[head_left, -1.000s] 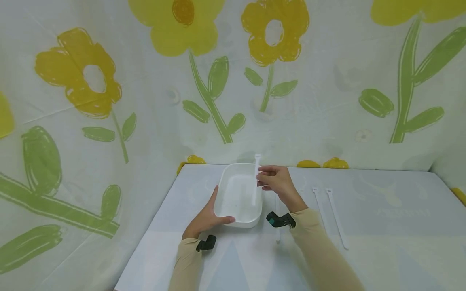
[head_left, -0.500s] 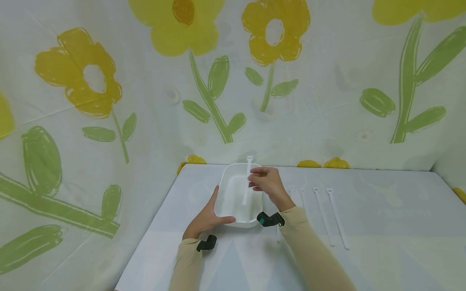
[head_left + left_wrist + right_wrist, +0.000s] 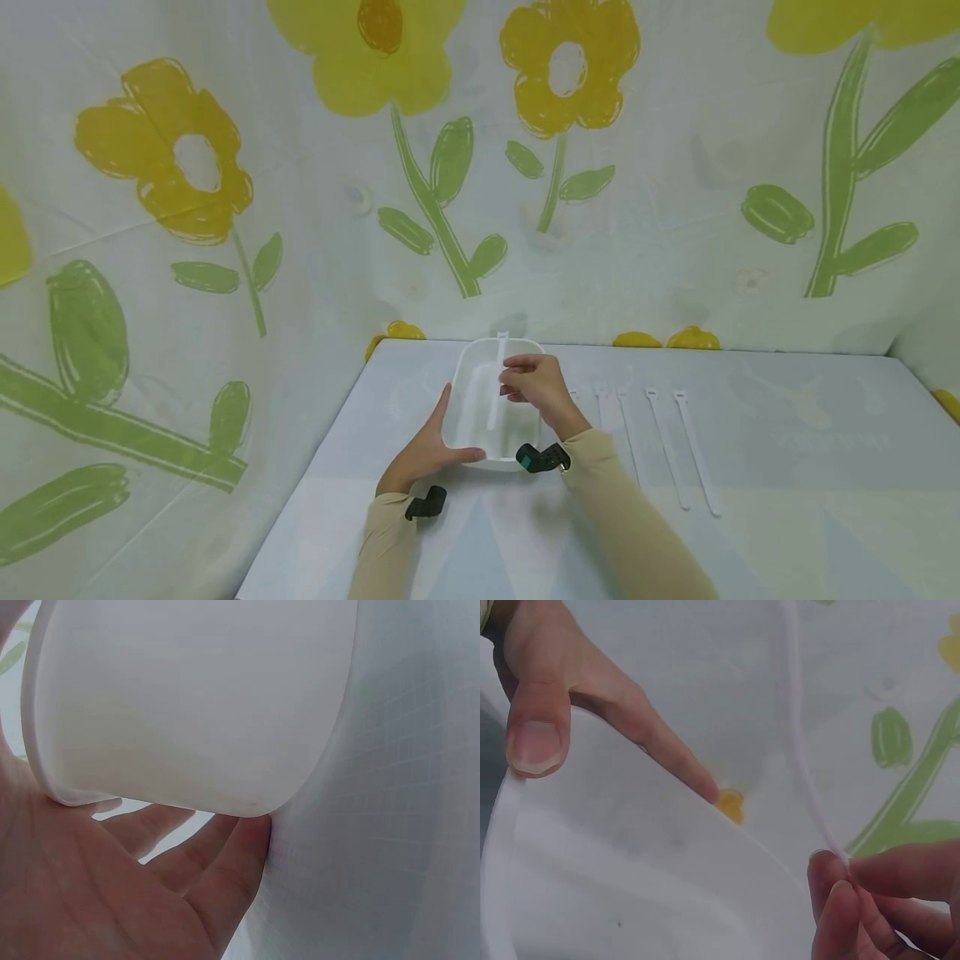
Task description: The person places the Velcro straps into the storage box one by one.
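Observation:
A white plastic container (image 3: 465, 417) stands on the table, open side up. My left hand (image 3: 422, 457) grips its near left corner; in the right wrist view the thumb (image 3: 536, 746) hooks over the rim and a finger stretches along the outer wall. In the left wrist view, fingers (image 3: 232, 862) lie against the outside of the container (image 3: 202, 705). My right hand (image 3: 536, 383) pinches a white cable tie (image 3: 502, 346) between thumb and fingertips. The tie hangs over the container, its head near the far rim; whether its lower end touches the floor cannot be seen.
Several more white cable ties (image 3: 693, 450) lie side by side on the table right of the container, some partly hidden behind my right arm. A flower-printed cloth (image 3: 660, 208) hangs behind the table (image 3: 810, 467) and along its left side.
My right hand has carried the cable tie leftward and slightly nearer, from the container's right side to over its middle. The left hand and the container have stayed in place.

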`<state>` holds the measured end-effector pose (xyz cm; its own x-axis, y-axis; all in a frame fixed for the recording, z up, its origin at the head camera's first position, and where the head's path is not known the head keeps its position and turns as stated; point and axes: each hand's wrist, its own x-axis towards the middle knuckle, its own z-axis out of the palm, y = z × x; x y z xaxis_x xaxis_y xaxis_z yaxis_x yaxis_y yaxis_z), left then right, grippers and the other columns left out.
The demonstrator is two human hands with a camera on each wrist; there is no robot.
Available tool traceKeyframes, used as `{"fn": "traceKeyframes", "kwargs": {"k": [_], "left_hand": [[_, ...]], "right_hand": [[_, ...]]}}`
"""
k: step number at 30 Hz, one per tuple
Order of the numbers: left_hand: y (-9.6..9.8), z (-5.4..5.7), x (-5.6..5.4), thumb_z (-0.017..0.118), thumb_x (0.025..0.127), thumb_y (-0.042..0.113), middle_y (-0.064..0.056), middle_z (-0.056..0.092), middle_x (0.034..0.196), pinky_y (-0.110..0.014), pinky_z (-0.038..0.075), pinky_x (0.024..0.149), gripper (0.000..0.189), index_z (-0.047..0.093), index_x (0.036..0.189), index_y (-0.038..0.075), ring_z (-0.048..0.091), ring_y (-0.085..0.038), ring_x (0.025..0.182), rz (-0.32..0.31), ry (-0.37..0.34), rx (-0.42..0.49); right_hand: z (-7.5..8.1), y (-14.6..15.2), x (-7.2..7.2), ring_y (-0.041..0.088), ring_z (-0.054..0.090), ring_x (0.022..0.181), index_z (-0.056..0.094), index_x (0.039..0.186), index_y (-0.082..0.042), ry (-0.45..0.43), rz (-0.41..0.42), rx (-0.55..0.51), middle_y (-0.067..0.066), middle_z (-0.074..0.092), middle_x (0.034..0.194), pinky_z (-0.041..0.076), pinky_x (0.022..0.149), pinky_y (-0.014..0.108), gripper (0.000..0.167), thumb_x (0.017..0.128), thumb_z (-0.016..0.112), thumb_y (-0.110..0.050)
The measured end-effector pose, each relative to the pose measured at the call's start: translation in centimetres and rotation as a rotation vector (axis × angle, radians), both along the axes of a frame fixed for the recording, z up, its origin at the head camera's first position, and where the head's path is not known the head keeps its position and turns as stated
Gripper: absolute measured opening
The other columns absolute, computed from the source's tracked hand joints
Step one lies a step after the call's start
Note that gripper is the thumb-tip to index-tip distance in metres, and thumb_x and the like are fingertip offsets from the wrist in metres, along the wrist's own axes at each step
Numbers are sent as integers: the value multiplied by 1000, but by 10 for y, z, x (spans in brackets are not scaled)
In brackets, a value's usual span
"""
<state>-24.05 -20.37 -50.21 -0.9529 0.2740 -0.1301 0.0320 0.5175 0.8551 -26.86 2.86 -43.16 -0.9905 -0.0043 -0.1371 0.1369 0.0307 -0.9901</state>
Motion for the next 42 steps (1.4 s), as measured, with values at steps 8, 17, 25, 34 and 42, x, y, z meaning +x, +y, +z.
{"fn": "traceKeyframes", "kwargs": {"k": [8, 17, 25, 34, 42], "left_hand": [[0, 0, 1, 93, 72, 47, -5, 19, 173, -59, 35, 120, 137, -3, 168, 29, 40, -30, 143, -4, 1, -3], [0, 2, 2, 92, 74, 46, -6, 21, 172, -59, 36, 119, 135, -3, 168, 30, 42, -30, 139, -8, 5, -2], [-1, 1, 2, 93, 73, 46, -7, 19, 173, -58, 35, 119, 136, -2, 168, 26, 41, -29, 140, -11, 18, 1], [1, 3, 2, 94, 71, 47, -8, 18, 173, -58, 35, 119, 139, -3, 168, 24, 41, -30, 141, -24, 23, 6], [1, 2, 2, 93, 73, 47, -6, 15, 175, -60, 34, 120, 136, -2, 168, 24, 38, -31, 145, -17, 33, -3]], "right_hand": [[-9, -10, -4, 13, 73, 70, 69, 124, 5, -22, 12, -1, 12, 75, 93, 60, 66, 24, 34, 91, 72, -4], [-18, -21, -7, 11, 70, 65, 69, 119, 8, -25, 18, -40, 9, 74, 87, 58, 62, 22, 31, 89, 71, 1], [-25, -29, -8, 11, 69, 64, 70, 117, 7, -25, 4, -24, 9, 72, 87, 59, 62, 23, 28, 90, 70, 0], [-32, -33, -11, 12, 70, 65, 70, 118, 6, -52, 9, 9, 12, 73, 90, 61, 64, 25, 29, 90, 71, -2], [-37, -38, -14, 12, 70, 63, 71, 116, 6, -67, 7, 25, 12, 72, 92, 60, 62, 24, 26, 90, 71, -1]]}}
